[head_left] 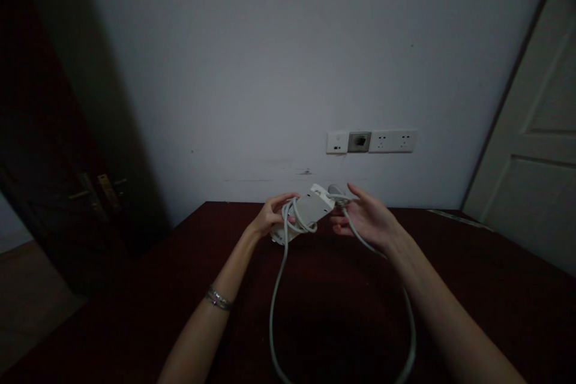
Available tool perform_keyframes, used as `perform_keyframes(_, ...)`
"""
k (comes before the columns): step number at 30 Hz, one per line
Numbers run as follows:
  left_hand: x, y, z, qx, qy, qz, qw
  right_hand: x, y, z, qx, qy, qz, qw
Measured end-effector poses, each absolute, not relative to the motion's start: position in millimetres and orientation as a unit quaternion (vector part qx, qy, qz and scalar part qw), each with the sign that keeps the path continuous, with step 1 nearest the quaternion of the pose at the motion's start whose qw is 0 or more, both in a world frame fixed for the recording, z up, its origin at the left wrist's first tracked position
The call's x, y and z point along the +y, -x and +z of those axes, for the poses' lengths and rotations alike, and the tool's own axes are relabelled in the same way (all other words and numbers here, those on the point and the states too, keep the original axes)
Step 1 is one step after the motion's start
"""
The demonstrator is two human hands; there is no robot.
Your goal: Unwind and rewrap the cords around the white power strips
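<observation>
A white power strip [314, 207] is held up at a slant over the dark table, part of its grey-white cord [275, 306] wound around it. My left hand [271, 216] is closed around the strip's lower left end, thumb and fingers over the wound cord. Close to the strip's upper right end is my right hand [366, 216], thumb raised and fingers apart. The cord crosses in front of its palm and hangs in a long loop between my arms. A pale rounded piece, perhaps the plug, shows behind the strip's right end; its shape is unclear.
The dark red table [216, 336] reaches the pale wall [234, 72]. Wall sockets [392, 141] and a grey-framed outlet [359, 141] sit above its back edge. A dark door [58, 162] with a handle stands at left, a white door [535, 150] at right.
</observation>
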State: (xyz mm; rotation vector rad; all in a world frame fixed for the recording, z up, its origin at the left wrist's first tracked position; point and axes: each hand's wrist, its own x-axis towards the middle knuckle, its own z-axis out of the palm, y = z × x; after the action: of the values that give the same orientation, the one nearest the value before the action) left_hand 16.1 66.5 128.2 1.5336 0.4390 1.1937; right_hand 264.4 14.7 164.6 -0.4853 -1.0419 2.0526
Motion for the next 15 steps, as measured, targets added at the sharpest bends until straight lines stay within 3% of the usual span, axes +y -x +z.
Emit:
perform_keyframes(3,63.4,-10.8,135.0,0.171,-0.670,0.475,0.544,18.2,-253.8,165.7,-0.418,0.249,0.770,0.413)
perform_keyframes(9,48.4,-10.1,148.4,0.190,-0.705,0.421,0.538,46.4,-269.8,192.7,-0.490,0.335,0.587,0.551)
perform_keyframes(13,51.2,-0.1,149.3,0.206,-0.689,0.426,0.549,70.8,-325.6,232.9,-0.445,0.410,0.411,0.682)
perform_keyframes(15,57.1,13.3,148.0,0.215,-0.674,0.434,0.557,70.4,-359.4,251.0,-0.415,0.489,0.229,0.732)
